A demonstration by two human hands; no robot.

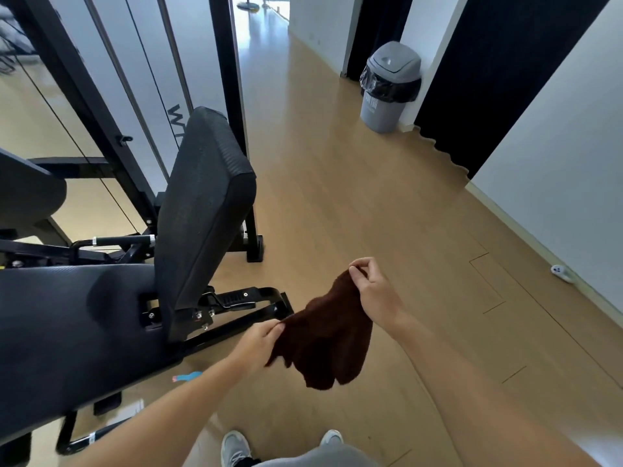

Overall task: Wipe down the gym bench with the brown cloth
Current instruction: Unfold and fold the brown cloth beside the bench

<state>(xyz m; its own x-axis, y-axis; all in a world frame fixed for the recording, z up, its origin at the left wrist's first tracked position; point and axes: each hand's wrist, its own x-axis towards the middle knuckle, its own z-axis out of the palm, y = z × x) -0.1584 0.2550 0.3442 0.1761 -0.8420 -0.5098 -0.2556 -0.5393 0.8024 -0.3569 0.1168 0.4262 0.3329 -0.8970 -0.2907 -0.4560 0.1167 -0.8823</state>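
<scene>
1. Dark brown fuzzy cloth hangs mid-air right of the black padded gym bench, not touching it.
2. Left hand and right hand each pinch an edge.
3. Advice: fold flat, then wipe the surface in overlapping passes.

Single head-worn view, angled forward and down, close over floor.

Lighting: bright, even daylight entering from the far end of the corridor, where the wood floor washes out to white glare; soft sheen on the black desk padding, shadows faint and diffuse. Picture quality: wide-angle — wall lines and floorboards bow toward the edges, forearms stretched at the bottom; slight overall softness, fine detail smeared.
</scene>
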